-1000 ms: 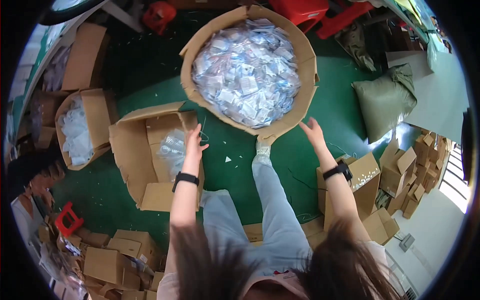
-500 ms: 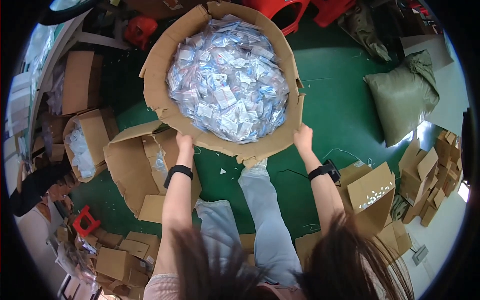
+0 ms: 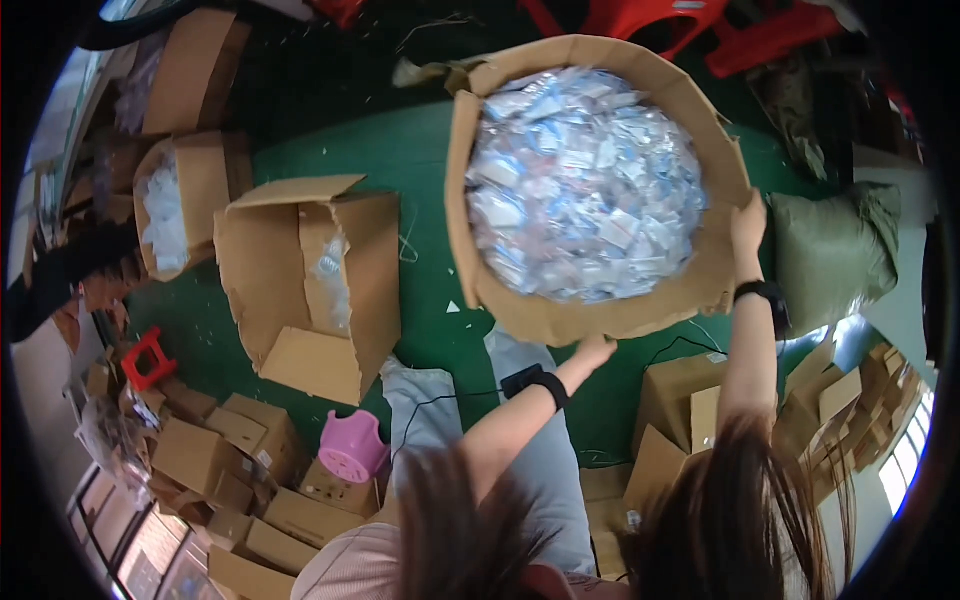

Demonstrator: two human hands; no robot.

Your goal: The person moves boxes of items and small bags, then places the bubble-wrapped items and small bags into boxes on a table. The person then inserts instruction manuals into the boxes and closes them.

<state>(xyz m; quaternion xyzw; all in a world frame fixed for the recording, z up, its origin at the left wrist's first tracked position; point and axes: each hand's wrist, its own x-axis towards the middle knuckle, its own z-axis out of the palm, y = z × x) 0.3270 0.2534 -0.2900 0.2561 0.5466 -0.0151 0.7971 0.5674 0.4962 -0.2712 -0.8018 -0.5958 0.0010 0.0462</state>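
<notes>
One big brown cardboard box (image 3: 545, 322) sits out in front of the person, a little right of the middle, over the green floor (image 3: 430, 155); whether its base rests on the floor I cannot tell. Its wall is bent into a rough ring with a creased, uneven edge, and it is heaped with small clear packets (image 3: 600, 195) showing white and pale blue inside, blurred and too many to count. The opening faces up toward the head; being nearly round, it shows no clear long axis. Two hands are at it: the right hand (image 3: 748, 225) has its fingers closed over the right edge, while the left hand (image 3: 594, 352) is curled against the near edge, its fingers partly hidden, so how firmly it holds I cannot tell. Each wrist wears one black band (image 3: 552, 387). To the left stands one open box (image 3: 315, 362) with some clear plastic (image 3: 332, 265) inside, and beyond it one smaller box (image 3: 207, 190) of whitish plastic pieces (image 3: 163, 220). One pink stool (image 3: 355, 447) is near the left leg, one small red stool (image 3: 148, 360) farther left, and one bulging green sack (image 3: 838, 255) to the right.
</notes>
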